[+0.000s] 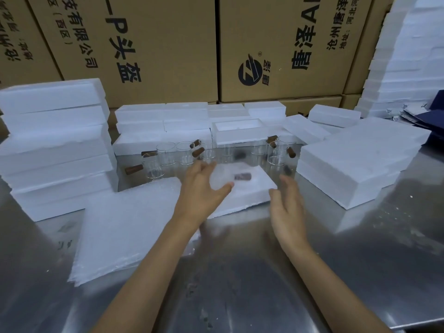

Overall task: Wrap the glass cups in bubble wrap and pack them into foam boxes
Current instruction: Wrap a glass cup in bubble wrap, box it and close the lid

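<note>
Packing step, by my read: left hand (204, 186) cups a bubble-wrapped glass cup with brown handle (230, 177) over the flat white foam box (249, 193). Right hand (287, 207) just beside the box, fingers loosely spread, empty. Next: seat it gently.

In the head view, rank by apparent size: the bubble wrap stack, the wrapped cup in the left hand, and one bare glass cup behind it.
1. bubble wrap stack, largest, though nearest the camera.
2. wrapped cup, held by the left hand.
3. bare glass cup, smallest, but farther back, so unsure against the wrapped one.
</note>
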### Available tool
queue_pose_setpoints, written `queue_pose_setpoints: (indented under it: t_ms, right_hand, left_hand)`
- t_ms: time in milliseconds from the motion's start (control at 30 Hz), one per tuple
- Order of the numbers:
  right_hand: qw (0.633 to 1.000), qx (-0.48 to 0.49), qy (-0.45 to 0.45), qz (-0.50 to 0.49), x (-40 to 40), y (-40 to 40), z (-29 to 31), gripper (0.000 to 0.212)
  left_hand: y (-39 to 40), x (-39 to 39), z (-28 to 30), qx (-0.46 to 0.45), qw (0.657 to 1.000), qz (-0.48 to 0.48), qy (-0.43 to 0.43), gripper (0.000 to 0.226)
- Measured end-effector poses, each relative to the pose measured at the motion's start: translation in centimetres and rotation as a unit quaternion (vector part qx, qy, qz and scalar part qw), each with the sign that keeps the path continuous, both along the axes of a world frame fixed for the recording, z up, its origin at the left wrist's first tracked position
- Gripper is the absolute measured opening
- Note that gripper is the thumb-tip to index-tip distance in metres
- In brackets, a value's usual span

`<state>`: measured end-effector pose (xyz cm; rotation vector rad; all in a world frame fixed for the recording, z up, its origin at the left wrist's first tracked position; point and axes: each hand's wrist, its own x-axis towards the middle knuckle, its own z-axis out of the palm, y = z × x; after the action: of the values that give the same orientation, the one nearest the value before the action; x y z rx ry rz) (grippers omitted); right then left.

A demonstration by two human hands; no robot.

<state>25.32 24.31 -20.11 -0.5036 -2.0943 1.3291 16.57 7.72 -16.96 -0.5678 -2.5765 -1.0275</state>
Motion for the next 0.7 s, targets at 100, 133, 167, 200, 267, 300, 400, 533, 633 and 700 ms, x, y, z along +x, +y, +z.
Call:
queue_pose_setpoints:
  t_ms: [100,133,167,200,267,300,400,533,633,700]
  right_hand:
    - [0.998,0.028,-0.051,0.011,-0.6,0.3,-0.2,0.039]
    - [0.997,0.039,-0.059,0.017,-0.6,0.2,-0.2,0.035]
    - [0.997,0.045,-0.060,0.018,-0.6,0.2,-0.2,0.031]
    - [0.998,0.043,-0.050,0.015,-0.6,0.2,-0.3,0.026]
    - [0.999,0.030,-0.028,0.010,-0.5,0.2,-0.2,0.015]
    - [0.999,0.023,-0.021,0.011,-0.5,0.3,0.0,0.013]
    - [1.000,-0.001,0.001,0.011,-2.1,1.7,2.0,0.016]
    - [0.999,-0.033,-0.014,0.036,-8.5,5.2,6.3,0.026]
    - [0.997,-0.036,-0.067,0.031,-15.6,8.0,8.9,0.045]
    - [0.993,-0.043,-0.103,0.037,-19.9,9.5,9.6,0.043]
  left_hand:
    - [0.0,-0.1,-1.9,-0.026,0.999,0.025,0.023,0.068]
    - [0.0,-0.3,-2.1,-0.037,0.998,0.035,0.033,0.069]
    - [0.0,-0.4,-2.2,-0.056,0.996,0.045,0.043,0.069]
    - [0.0,-0.5,-2.2,-0.074,0.995,0.053,0.049,0.070]
    - [-0.1,-0.4,-2.1,-0.097,0.993,0.056,0.038,0.073]
    - [-0.2,-0.3,-2.0,-0.103,0.993,0.046,0.026,0.076]
    - [-0.5,-0.8,-0.6,-0.062,0.996,0.001,-0.060,0.097]
    - [1.2,-6.1,3.5,0.107,0.981,0.003,-0.162,0.074]
    - [3.9,-11.7,6.6,0.161,0.953,0.040,-0.255,0.037]
    - [5.3,-14.4,7.4,0.198,0.935,0.057,-0.287,0.024]
